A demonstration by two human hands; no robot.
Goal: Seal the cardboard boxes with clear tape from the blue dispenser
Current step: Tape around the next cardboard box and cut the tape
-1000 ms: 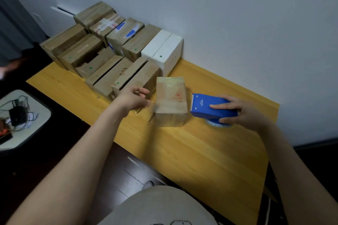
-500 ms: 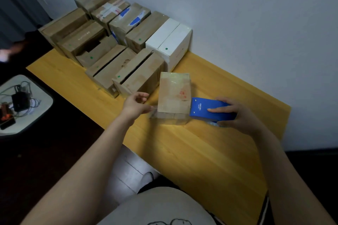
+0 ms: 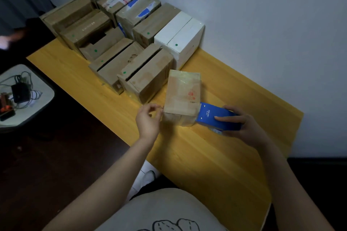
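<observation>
While pressing the blue dispenser point(image 3: 212, 116) against the glossy box point(image 3: 183, 92) on the table point(image 3: 206, 155), right fingers point(image 3: 223, 118) curled round it, left fingers point(image 3: 155, 107) pinched beside the box, whether on tape cannot tell, seems mid-seal, with slit-topped boxes point(image 3: 148, 73) behind probably left to do.

Left of where our right hand point(image 3: 244, 127) grips the blue dispenser point(image 3: 212, 116), the taped cardboard box point(image 3: 183, 92) stands in the way, touching the dispenser's nose. Past it, the open brown boxes point(image 3: 150, 73) and the white box point(image 3: 178, 37) close off the far left. Beyond the grip the wall point(image 3: 272, 33) is near. Toward us and to the right, the yellow table point(image 3: 216, 165) gives open surface to pass.
</observation>
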